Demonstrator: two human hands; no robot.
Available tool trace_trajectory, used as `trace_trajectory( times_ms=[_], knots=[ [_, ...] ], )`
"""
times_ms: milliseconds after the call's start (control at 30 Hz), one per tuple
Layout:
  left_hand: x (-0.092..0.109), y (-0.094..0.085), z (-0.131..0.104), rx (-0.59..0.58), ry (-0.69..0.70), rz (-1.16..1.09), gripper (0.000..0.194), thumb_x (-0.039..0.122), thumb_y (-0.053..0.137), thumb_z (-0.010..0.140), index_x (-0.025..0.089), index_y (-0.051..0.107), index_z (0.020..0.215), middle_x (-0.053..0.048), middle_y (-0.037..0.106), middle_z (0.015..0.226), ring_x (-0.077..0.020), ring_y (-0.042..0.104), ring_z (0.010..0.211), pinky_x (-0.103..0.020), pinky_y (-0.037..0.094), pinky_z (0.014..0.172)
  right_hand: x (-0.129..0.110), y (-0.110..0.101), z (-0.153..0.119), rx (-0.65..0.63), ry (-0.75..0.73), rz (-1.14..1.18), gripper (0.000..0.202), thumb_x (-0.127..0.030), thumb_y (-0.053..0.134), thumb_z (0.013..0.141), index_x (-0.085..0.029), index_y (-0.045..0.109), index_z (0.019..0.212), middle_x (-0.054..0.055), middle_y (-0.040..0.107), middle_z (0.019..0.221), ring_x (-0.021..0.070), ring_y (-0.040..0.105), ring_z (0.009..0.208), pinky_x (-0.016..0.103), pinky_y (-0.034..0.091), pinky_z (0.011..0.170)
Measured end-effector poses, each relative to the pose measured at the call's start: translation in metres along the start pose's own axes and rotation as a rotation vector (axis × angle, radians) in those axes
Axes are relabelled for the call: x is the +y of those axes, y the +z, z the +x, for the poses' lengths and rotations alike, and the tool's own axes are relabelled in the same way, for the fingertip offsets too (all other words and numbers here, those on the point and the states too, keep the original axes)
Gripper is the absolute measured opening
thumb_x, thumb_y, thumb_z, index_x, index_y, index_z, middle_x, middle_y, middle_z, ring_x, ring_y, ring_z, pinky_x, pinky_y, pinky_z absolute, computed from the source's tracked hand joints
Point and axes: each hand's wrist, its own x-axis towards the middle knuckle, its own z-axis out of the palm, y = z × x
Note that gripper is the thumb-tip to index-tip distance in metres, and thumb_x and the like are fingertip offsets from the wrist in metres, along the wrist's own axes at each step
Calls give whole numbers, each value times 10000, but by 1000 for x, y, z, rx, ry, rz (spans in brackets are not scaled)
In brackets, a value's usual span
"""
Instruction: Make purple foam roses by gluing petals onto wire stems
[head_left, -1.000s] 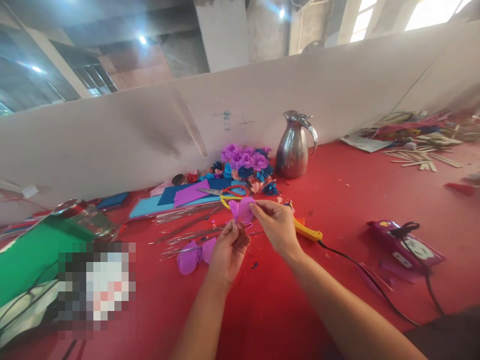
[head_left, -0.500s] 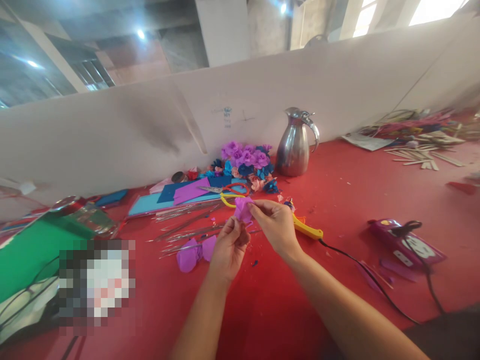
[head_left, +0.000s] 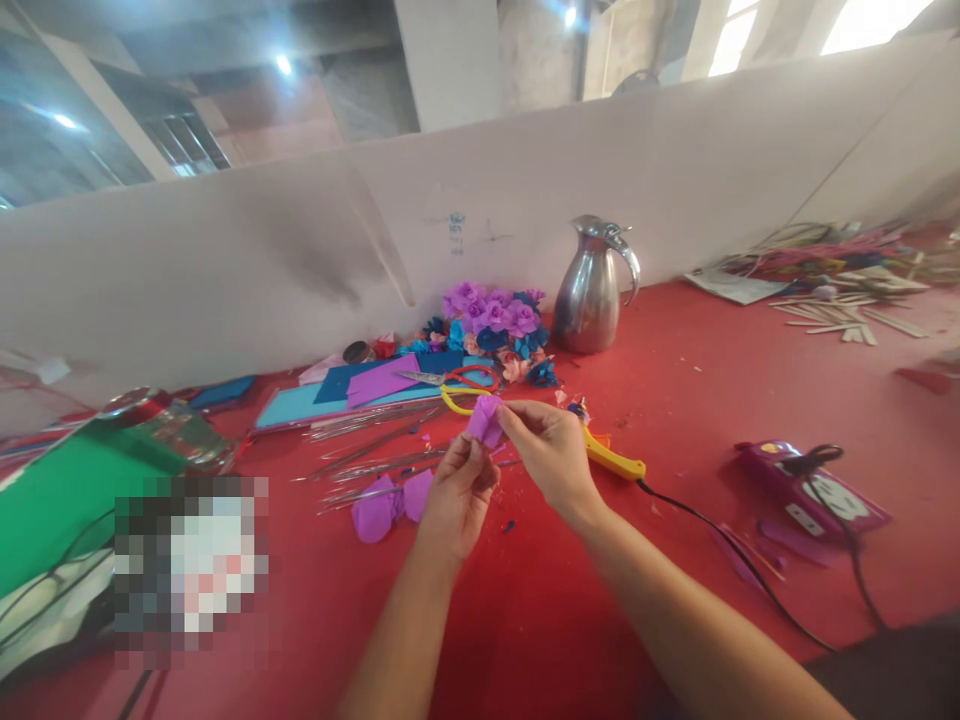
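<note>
A small curled piece of purple paper (head_left: 486, 421) is pinched between both hands above the red table. My left hand (head_left: 465, 490) grips its lower edge with thumb and finger. At its right side, my right hand (head_left: 551, 450) has its fingertips closed on the paper. More purple paper petals (head_left: 375, 510) lie just left of my left hand. Beyond the hands rest scissors (head_left: 457, 385) with red and yellow handles, on purple and blue sheets. A yellow-handled corded tool (head_left: 615, 458) lies behind my right hand, its tip end partly hidden.
Paper flowers (head_left: 495, 315) are heaped by the white partition, beside a metal jug (head_left: 589, 290). Thin wires (head_left: 375, 425) lie left of centre. A purple power strip (head_left: 814, 490) with cords is on the right, a green sheet (head_left: 82, 505) and a glass jar (head_left: 169, 430) on the left.
The purple paper between my fingers has turned slightly and looks more rolled. Both hands stay in nearly the same place, still gripping it.
</note>
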Motion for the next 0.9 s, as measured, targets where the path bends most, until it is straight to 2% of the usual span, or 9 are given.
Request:
trace_trajectory(
  times_ms=[100, 233, 400, 500, 667, 900],
  knots=[
    [1, -1, 0, 7, 11, -15, 233, 156, 807, 636, 172, 597, 735, 63, 515, 612, -37, 470, 508, -169, 396, 502, -3, 1, -1, 0, 40, 118, 248, -382, 613, 785, -172, 724, 856, 21, 699, 677, 136, 615, 586, 249, 481, 569],
    [4, -1, 0, -6, 26, -40, 250, 197, 824, 622, 178, 598, 726, 64, 513, 595, -41, 471, 495, -167, 400, 484, -3, 1, 1, 20, 162, 221, 238, -388, 619, 759, -181, 705, 838, 9, 675, 621, 118, 582, 527, 223, 426, 505],
    [8, 1, -3, -1, 32, -54, 275, 207, 845, 589, 180, 640, 771, 50, 569, 653, -46, 513, 544, -152, 418, 491, 0, 1, 2, -188, 252, 199, 158, -295, 730, 624, -178, 719, 730, 4, 688, 665, 105, 569, 577, 230, 454, 595],
    [10, 1, -3, 10, 32, -66, 307, 196, 853, 570, 177, 658, 806, 37, 610, 730, -47, 537, 585, -149, 441, 521, 1, 2, 1, -242, 274, 205, 196, -309, 755, 601, -181, 729, 748, 12, 698, 694, 125, 589, 633, 248, 469, 629],
    [10, 1, -4, 0, 51, -61, 267, 190, 845, 582, 172, 651, 765, 35, 611, 743, -46, 538, 595, -153, 447, 543, 1, 3, -1, -231, 299, 195, 249, -326, 786, 566, -186, 724, 762, 16, 706, 721, 134, 597, 637, 251, 479, 597],
    [11, 1, -4, -13, 94, -21, 226, 208, 832, 600, 183, 654, 735, 36, 602, 718, -46, 520, 581, -153, 429, 539, 3, 3, -1, -236, 237, 159, 241, -331, 765, 595, -194, 722, 789, 19, 697, 694, 155, 622, 655, 270, 493, 604]
  ],
)
